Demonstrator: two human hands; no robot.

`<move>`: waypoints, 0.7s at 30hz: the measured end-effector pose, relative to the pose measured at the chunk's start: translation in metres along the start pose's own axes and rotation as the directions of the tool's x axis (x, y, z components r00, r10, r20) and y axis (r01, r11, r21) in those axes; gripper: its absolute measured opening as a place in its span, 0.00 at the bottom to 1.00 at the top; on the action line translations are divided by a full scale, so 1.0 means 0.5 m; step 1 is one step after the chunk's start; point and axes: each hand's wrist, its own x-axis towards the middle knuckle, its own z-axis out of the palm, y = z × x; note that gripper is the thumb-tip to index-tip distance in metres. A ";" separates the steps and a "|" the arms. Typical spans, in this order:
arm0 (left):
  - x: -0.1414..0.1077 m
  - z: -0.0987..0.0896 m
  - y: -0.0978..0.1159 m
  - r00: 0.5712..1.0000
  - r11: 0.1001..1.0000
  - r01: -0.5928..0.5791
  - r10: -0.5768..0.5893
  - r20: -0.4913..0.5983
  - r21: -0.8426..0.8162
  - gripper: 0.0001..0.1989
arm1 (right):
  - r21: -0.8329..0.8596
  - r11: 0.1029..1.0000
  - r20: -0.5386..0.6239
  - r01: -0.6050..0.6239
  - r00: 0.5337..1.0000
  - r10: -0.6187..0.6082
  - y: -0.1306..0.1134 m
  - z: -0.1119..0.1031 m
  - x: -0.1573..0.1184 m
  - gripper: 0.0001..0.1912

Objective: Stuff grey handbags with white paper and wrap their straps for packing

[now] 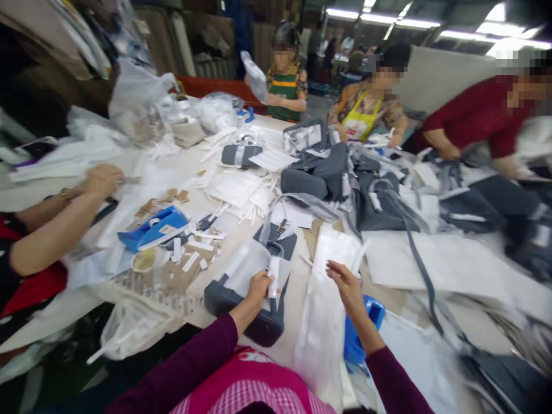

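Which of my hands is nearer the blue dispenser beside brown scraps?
Left. Your left hand holds white wrap on a grey bag, right of the blue dispenser; your right hand is farther right, above white sheeting.

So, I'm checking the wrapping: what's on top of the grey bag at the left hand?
White sheeting and a white strip, held by the left hand. Sheeting hides part of the grey bag beneath.

Bare table (294, 307) lies open between grey bag (226, 296) and white sheets (321, 299); a blue dispenser (353, 345) blocks the right.
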 end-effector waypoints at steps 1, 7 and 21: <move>0.003 -0.002 0.000 1.000 1.000 0.001 -0.001 0.013 0.011 0.05 | 0.022 0.996 -0.171 -0.086 0.981 0.088 0.020 -0.048 -0.038 0.18; 0.033 0.007 -0.009 0.999 0.999 0.002 -0.005 0.054 0.054 0.06 | 0.127 0.823 -0.556 -0.554 0.648 0.521 0.061 -0.187 -0.267 0.15; 0.017 0.009 -0.002 0.995 0.999 -0.033 0.032 0.095 0.016 0.06 | 0.324 0.816 -0.643 -0.478 0.522 0.561 0.078 -0.082 -0.331 0.18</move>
